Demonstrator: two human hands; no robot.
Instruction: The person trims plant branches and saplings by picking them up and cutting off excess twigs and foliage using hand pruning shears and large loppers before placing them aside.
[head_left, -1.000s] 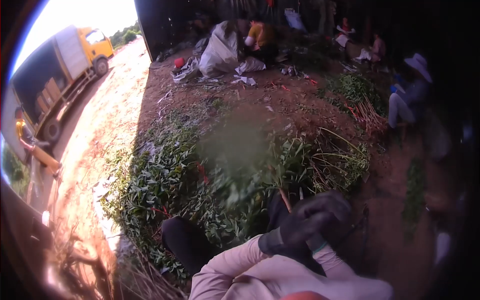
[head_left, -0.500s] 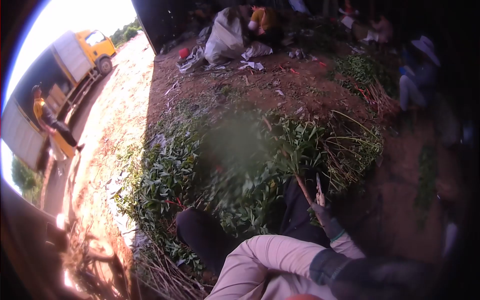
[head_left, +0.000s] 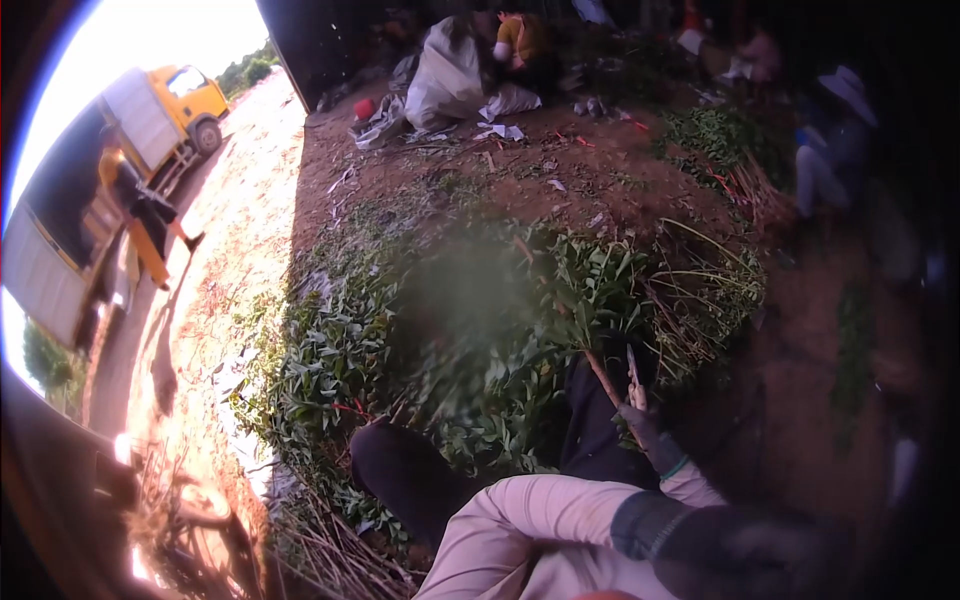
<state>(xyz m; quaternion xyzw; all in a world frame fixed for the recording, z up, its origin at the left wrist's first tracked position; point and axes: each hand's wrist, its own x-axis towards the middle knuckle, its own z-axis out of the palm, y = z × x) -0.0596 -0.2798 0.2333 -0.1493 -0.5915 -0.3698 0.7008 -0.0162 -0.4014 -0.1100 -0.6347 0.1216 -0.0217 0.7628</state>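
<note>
My right hand [head_left: 647, 432], in a dark glove with a green cuff edge, is raised beside a leafy branch. Its fingers are closed around the bare brown stem [head_left: 603, 378] of that branch, whose green leaves [head_left: 598, 300] point up and away. A slim tool with a pale metal blade [head_left: 632, 366] stands upright at the same hand; its exact kind is unclear. My left forearm crosses my body in a beige sleeve, and my left hand [head_left: 735, 550], also dark-gloved, sits low on the right in shadow. Its fingers are too dark and blurred to make out.
Leafy cuttings [head_left: 335, 350] lie heaped around my knees, with bare stems [head_left: 345, 545] at lower left. Further off are a white sack [head_left: 445, 80], seated people and another plant bundle [head_left: 740, 160]. Outside at left, a person [head_left: 130, 195] walks beside a yellow truck [head_left: 190, 95].
The person outside has stepped forward along the truck, toward its cab. My hands and the branch have stayed almost where they were; the view has shifted slightly.
</note>
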